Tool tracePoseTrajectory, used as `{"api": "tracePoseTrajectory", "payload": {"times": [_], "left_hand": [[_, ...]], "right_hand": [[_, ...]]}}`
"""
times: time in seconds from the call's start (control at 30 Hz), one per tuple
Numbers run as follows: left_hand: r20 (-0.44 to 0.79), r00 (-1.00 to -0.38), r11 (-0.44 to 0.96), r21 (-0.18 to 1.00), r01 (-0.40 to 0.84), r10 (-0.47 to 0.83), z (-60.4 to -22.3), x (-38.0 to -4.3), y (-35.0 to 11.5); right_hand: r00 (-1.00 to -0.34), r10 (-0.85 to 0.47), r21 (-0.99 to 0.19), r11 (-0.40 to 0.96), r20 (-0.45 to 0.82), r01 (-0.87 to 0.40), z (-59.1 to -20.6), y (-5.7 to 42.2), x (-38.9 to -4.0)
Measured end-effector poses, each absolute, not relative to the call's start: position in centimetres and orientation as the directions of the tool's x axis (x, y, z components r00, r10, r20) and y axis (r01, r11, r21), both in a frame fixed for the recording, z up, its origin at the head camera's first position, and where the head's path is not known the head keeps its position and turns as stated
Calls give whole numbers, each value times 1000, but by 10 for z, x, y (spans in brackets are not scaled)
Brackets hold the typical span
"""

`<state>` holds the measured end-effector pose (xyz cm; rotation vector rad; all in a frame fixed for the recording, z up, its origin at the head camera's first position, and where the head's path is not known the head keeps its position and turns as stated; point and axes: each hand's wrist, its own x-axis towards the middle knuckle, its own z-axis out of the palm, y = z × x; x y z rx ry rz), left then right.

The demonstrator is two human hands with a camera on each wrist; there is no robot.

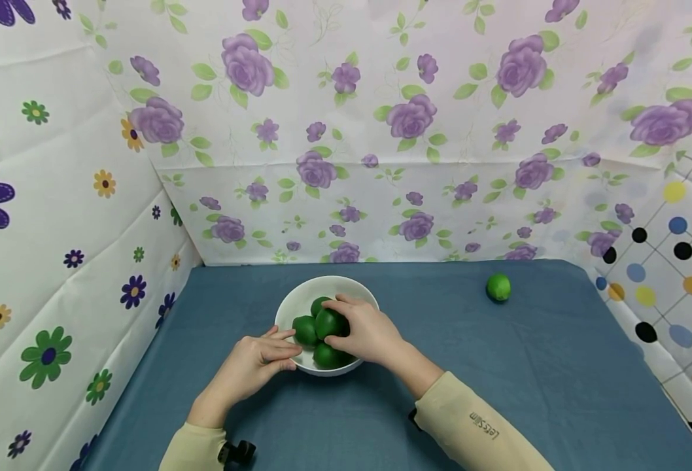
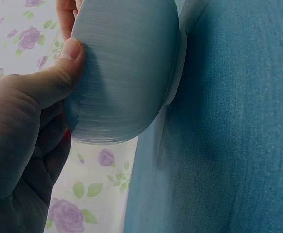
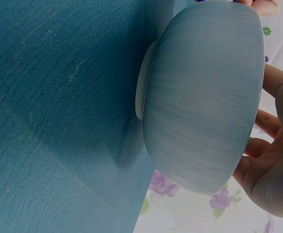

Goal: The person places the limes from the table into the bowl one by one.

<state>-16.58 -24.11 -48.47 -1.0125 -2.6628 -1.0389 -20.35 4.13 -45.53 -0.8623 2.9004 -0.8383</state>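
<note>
A white bowl [image 1: 290,306] stands on the blue cloth with several green limes [image 1: 305,331] in it. At its left rim, my left hand [image 1: 244,369] grips the bowl; the left wrist view shows the thumb [image 2: 69,60] pressed on the outer wall. My right hand [image 1: 371,331] reaches over the right rim and holds a lime [image 1: 329,323] between thumb and fingers, on top of the others. From the right wrist view, the bowl wall [image 3: 204,97] hides this lime and the fingertips.
A single lime [image 1: 498,287] lies at the back right of the blue tablecloth [image 1: 499,379]. Behind the table hangs a flowered sheet [image 1: 316,216], and patterned sheets close off the left and right sides.
</note>
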Motion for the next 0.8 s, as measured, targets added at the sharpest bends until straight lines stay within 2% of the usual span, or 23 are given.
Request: {"api": "tracePoseTrajectory", "payload": {"times": [0.8], "left_hand": [[319, -776, 542, 573, 615, 543, -484, -165, -240]], "right_hand": [[-856, -493, -494, 711, 156, -500, -453, 43, -201]]}}
